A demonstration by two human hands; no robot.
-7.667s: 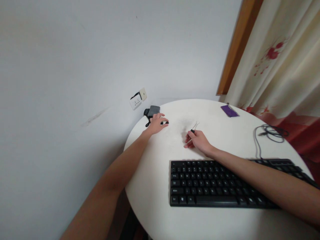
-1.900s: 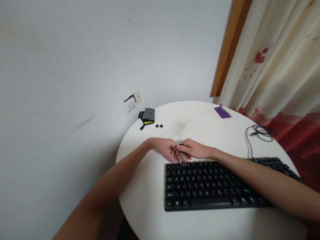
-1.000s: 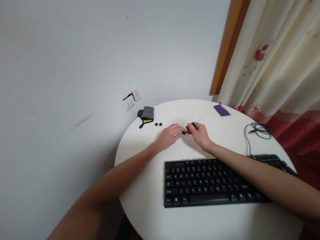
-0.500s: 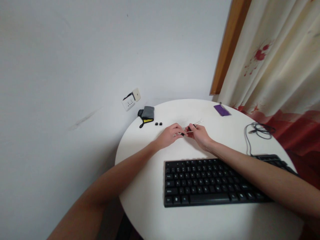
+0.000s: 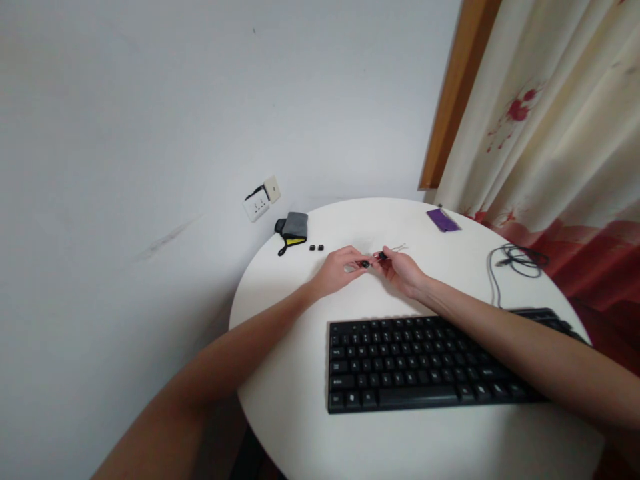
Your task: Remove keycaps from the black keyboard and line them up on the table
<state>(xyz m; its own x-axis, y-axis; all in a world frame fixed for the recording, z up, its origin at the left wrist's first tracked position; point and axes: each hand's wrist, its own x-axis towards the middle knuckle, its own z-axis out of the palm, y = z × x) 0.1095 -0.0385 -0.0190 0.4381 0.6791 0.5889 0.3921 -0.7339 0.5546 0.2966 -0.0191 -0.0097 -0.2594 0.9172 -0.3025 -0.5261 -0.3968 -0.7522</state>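
My left hand [image 5: 340,270] is closed, with thumb and fingertips pinching a small black keycap [image 5: 365,264]. Facing it, my right hand [image 5: 403,272] grips a wire keycap puller [image 5: 383,255] by its black middle. Thin metal wires stick out from the puller past the right fingers, and its other end meets the keycap between my hands. Fingers partly hide that contact. Two loose black keycaps [image 5: 317,247] lie side by side on the table to the left. A black keyboard [image 5: 395,367] rests in front of me, partly beneath my right forearm.
On the round white table [image 5: 280,373] a grey folded cloth pouch [image 5: 296,227] with yellow lining lies at the back left. A purple packet [image 5: 443,221] is at the back right, and a coiled cable [image 5: 525,260] near the right edge. The wall has a socket [image 5: 257,205].
My right hand has turned slightly, so the puller's black middle shows more and its wires point lower. The keycap in my left hand has tilted a little into view.
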